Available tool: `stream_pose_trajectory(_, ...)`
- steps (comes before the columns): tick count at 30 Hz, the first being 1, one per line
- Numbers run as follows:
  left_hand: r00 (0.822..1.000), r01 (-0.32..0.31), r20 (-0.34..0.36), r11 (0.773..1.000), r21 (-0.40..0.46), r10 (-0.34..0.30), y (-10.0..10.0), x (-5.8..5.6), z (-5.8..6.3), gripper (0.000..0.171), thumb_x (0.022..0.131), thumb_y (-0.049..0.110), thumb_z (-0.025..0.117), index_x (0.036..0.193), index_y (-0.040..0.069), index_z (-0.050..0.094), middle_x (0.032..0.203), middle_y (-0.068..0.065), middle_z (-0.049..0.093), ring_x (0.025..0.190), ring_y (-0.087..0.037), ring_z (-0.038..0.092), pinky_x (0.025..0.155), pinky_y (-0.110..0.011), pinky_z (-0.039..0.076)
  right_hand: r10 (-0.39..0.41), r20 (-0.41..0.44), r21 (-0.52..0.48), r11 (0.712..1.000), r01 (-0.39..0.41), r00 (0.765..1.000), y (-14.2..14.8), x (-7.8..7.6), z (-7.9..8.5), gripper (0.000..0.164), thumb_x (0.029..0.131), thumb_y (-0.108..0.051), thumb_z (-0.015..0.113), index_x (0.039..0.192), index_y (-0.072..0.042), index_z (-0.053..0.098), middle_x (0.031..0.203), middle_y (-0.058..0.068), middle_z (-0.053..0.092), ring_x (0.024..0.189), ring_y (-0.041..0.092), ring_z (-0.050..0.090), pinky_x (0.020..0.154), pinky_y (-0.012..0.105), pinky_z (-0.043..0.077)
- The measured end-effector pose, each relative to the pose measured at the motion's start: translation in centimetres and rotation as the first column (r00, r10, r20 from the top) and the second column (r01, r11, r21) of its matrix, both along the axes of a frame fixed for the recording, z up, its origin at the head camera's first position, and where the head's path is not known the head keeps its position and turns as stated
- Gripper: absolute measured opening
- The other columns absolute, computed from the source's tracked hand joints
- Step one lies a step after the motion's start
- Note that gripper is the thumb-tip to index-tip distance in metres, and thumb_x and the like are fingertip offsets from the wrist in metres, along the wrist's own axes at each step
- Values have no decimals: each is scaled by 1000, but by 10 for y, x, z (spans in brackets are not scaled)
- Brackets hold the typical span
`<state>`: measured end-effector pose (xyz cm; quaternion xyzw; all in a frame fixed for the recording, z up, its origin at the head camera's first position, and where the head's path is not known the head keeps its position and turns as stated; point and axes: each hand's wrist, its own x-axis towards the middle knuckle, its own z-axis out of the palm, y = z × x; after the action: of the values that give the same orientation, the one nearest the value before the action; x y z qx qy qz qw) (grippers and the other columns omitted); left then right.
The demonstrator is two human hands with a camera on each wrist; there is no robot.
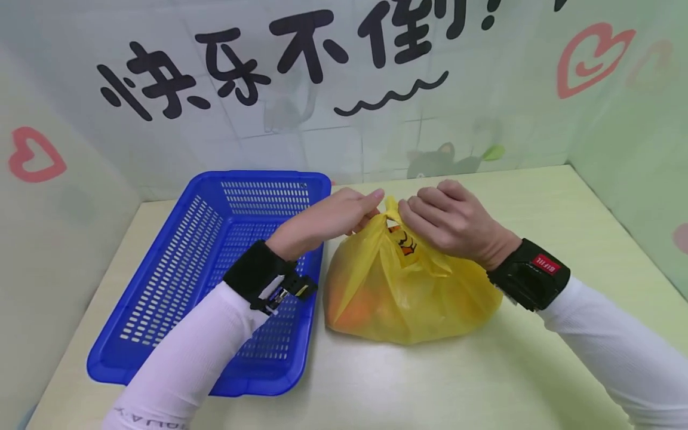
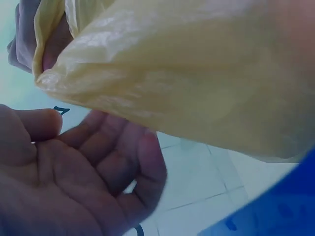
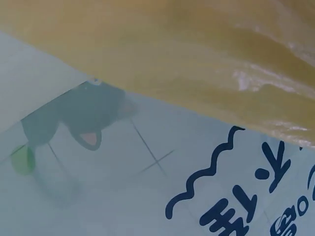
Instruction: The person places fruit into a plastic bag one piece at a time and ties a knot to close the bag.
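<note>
A yellow plastic bag (image 1: 419, 310) sits on the table, its top gathered into a twisted knot. Rounded orange shapes (image 1: 352, 313) show through its lower left side. My right hand (image 1: 451, 218) grips the gathered plastic at the top right, fingers curled around it. At the left of the knot is my left hand (image 1: 335, 215). In the left wrist view the left hand (image 2: 93, 177) has loosely bent fingers and a bare palm, with fingertips right at the bag's edge (image 2: 172, 108). The right wrist view shows only yellow plastic (image 3: 162, 59) up close; the right hand is hidden there.
A blue perforated plastic basket (image 1: 258, 175) stands left of the bag, under the left forearm. Behind the pale table (image 1: 365, 394) rises a wall (image 1: 333, 149) with black lettering and pink hearts. Side panels border the table left and right.
</note>
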<state>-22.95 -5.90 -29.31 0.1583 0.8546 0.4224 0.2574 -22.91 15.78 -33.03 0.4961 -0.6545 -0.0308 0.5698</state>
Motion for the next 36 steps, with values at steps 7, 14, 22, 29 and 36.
stream_pose_trajectory(7,999,42,27,998,-53,-41,8,0,7,66,104,57,21,91,13,69,91,0,67,96,-14,62,95,-32,44,11,29,-99,995,-8,1000,-2,-5,-5,12,96,-6,60,90,-1,70,76,7,72,70,22,62,67,32,42)
stream_pose_trajectory(14,990,23,137,991,131,-42,12,-4,1,58,107,44,28,114,3,69,118,-11,69,112,-18,60,111,-35,35,-12,56,-119,993,18,998,-4,-6,-7,13,97,-7,60,91,-1,70,77,8,72,69,24,59,68,32,42)
stream_pose_trajectory(22,984,-160,118,943,291,130,13,-5,4,34,101,34,53,112,7,70,109,-5,66,120,-19,51,116,-43,28,69,188,-224,974,-26,980,-6,-2,-5,20,99,-22,57,101,-4,66,82,10,61,73,27,51,65,36,35)
stream_pose_trajectory(29,981,-195,72,919,343,181,14,-4,6,28,99,29,57,110,6,69,90,2,68,94,-14,61,94,-33,38,261,381,-303,942,-147,887,-4,6,-2,27,97,-27,59,90,0,58,76,9,58,71,25,49,68,33,41)
stream_pose_trajectory(36,987,-141,-22,929,342,158,11,-1,6,30,99,34,59,95,6,68,76,3,61,79,-14,56,71,-26,40,342,548,-369,918,-146,763,-3,11,0,39,92,-40,59,84,-2,59,74,8,58,72,21,52,76,21,45)
